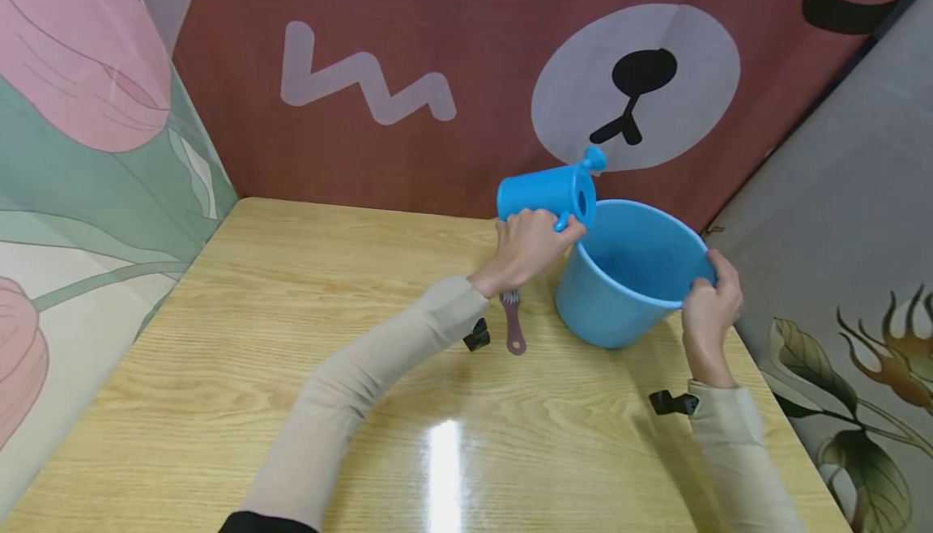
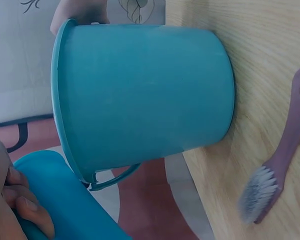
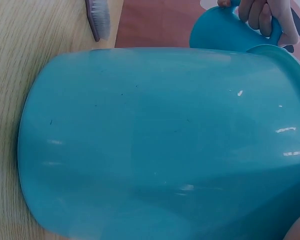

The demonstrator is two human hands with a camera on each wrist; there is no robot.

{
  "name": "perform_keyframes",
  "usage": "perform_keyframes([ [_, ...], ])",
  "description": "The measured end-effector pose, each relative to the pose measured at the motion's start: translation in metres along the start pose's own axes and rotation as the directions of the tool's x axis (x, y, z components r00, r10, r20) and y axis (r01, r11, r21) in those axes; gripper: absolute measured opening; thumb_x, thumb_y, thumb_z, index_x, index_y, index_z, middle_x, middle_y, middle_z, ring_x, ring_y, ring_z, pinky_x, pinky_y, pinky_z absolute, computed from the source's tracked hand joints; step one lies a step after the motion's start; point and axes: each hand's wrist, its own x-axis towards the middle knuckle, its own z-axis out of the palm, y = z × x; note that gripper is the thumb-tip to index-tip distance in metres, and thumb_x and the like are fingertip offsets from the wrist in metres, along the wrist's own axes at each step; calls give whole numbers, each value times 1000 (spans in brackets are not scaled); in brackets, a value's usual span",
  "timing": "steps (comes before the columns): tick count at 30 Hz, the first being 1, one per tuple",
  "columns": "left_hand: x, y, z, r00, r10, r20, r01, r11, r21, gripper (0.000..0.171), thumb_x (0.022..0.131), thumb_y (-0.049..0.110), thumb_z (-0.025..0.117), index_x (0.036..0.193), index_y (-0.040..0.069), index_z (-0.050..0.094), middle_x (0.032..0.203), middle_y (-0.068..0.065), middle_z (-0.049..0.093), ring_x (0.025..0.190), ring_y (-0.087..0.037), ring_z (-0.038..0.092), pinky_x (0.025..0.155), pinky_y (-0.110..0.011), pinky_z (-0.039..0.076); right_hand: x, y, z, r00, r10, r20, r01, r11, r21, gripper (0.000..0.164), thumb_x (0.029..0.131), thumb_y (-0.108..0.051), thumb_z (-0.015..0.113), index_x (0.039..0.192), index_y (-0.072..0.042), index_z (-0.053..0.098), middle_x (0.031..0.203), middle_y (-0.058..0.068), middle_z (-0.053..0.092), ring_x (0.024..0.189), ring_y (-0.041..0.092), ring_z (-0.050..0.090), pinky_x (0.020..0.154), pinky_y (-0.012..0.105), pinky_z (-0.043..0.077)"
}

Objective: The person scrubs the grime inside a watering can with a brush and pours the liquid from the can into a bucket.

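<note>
My left hand grips the handle of a blue toy watering can. The can is tipped on its side above the table, its open top facing right beside the rim of a light blue bucket. With my right hand I hold the bucket's right rim, thumb over the edge. In the left wrist view, curled fingers show around the can's handle. The bucket's wall fills most of the right wrist view, where only a little of the right hand shows.
A purple scrubbing brush with pale bristles lies on the wooden table, left of the bucket. Behind the table hangs a brown cloth with a bear face. Patterned cloths also hang at left and right.
</note>
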Motion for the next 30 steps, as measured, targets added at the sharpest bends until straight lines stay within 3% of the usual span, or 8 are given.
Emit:
perform_keyframes([
  [12,4,0,-2,1000,20,-2,-20,995,99,49,94,45,48,57,12,48,52,1,42,46,-17,44,48,-31,31,1,0,0,1000,-15,-15,15,1000,14,55,96,-3,28,148,-13,46,153,0,40,140,13,34,114,32,25],
  [21,6,5,-3,999,45,-16,-41,975,217,48,91,45,48,54,15,43,52,3,36,45,-16,36,51,-33,26,1,0,1,1000,-16,-17,16,1000,16,55,97,-3,29,148,-12,46,153,0,41,140,13,35,114,32,26],
  [30,8,7,-2,998,63,-4,-60,964,258,47,90,44,48,53,15,46,52,2,40,47,-16,40,56,-36,31,1,1,0,1000,-11,-8,11,1000,19,55,97,-3,28,149,-13,45,154,0,39,141,14,33,114,33,25],
])
